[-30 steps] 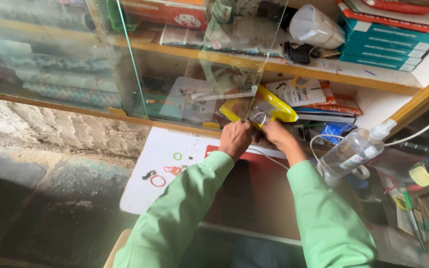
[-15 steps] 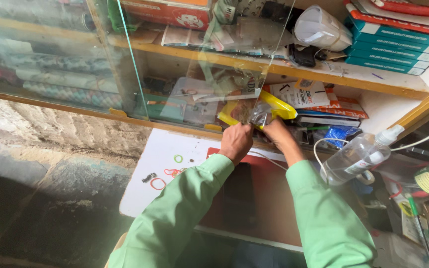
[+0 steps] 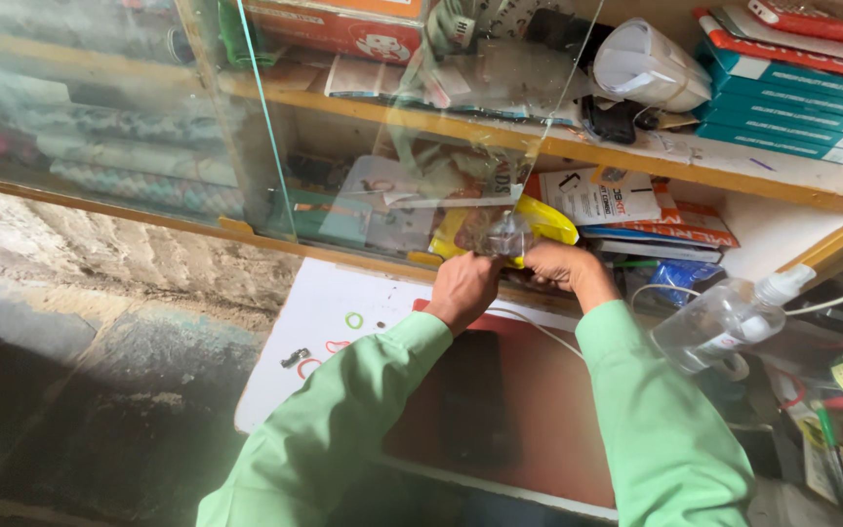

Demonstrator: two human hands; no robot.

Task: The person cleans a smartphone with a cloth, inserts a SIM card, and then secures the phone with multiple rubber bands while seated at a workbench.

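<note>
Just below the wooden shelf (image 3: 539, 137), left hand (image 3: 462, 288) and right hand (image 3: 563, 268), both closed, pinch a clear plastic packet (image 3: 500, 232) over a yellow pouch (image 3: 548, 220), packet apparently unopened as yet.

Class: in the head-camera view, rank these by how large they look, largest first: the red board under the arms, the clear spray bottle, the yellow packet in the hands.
1. red board
2. clear spray bottle
3. yellow packet

The bottle and packet look close in size; the hands hide part of the packet, so that order is unsure.
</note>
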